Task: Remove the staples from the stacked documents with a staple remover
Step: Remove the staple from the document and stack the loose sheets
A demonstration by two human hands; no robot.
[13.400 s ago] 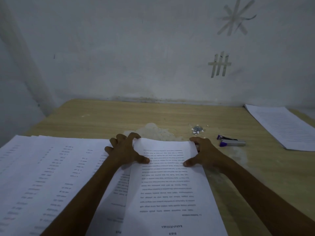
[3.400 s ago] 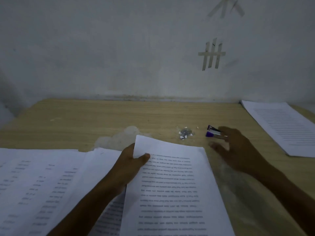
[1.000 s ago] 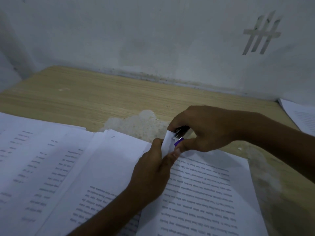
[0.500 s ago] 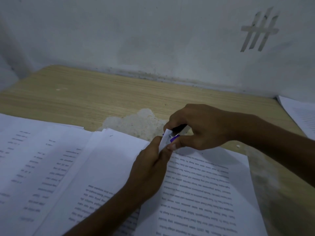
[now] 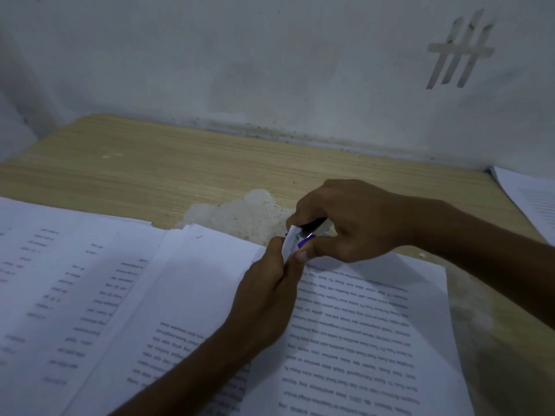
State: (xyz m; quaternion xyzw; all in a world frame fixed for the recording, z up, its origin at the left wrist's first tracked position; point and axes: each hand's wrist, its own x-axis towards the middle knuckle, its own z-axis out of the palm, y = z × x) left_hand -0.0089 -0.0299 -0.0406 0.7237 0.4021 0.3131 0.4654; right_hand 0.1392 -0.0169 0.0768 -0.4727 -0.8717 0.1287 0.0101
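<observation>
1. The staple remover [image 5: 309, 233], dark with a purple part, sits at the raised top-left corner of the document [image 5: 360, 325]; only a small bit of it shows between the fingers; whether its tip is under a staple I cannot tell.
2. The right hand [image 5: 351, 223] grips the remover, thumb underneath and fingers curled over the top, closed tight round the tool.
3. The left hand [image 5: 264, 298] pinches that same corner between thumb and fingers, holding it up off the sheets beneath; its fingertips touch the right thumb.
4. The document lies on the table [image 5: 150, 163] right in front of the person; its lines of print read upside down from here; its right side lies flat.
5. Just to the left, partly under the left forearm, more printed sheets [image 5: 75, 280] lie overlapping and run off the left edge of view.
6. Just beyond the hands the wooden top has a pale worn patch [image 5: 240, 214]; the right hand hovers over its near edge.
7. Well apart at the far right lies another pile of paper [image 5: 534, 199], cut off by the edge of view.
8. Behind the table stands a pale wall [image 5: 210, 55]; on it, up to the right, are crossed tape strips [image 5: 459, 52].
</observation>
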